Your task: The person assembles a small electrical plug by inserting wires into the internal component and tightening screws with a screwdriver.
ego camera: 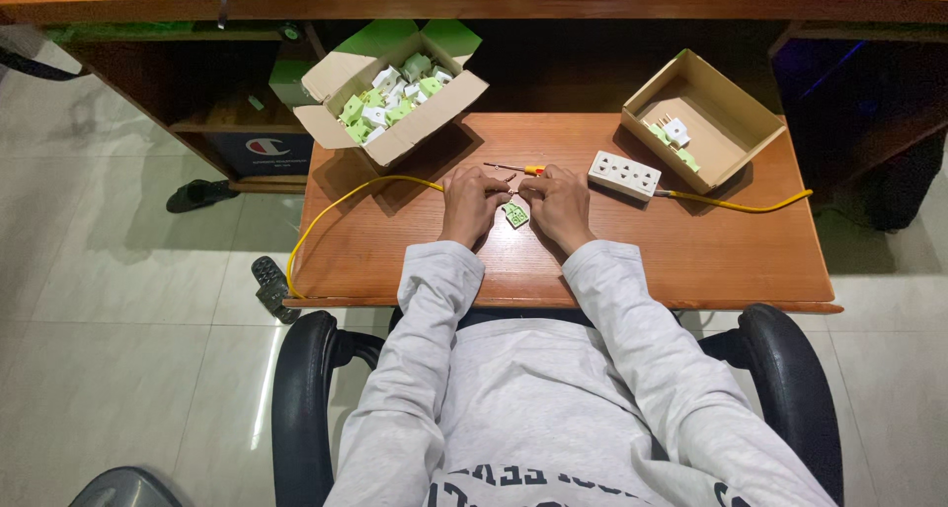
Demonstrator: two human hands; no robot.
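My left hand [472, 201] and my right hand [560, 204] rest close together on the small wooden table [691, 260]. Between them lies a small green and white plug part [515, 214]; my right hand touches it, and the fingers of both hands are curled around it. A yellow cable [341, 203] runs from under my left hand off the table's left edge. Just beyond my fingers lies a small screwdriver [518, 168] with a yellow and red handle.
An open cardboard box [341, 73] full of several green and white plug parts stands at the back left. Another cardboard box [731, 107] at the back right holds a few. A white socket strip [624, 175] with a yellow cord [741, 206] lies beside it.
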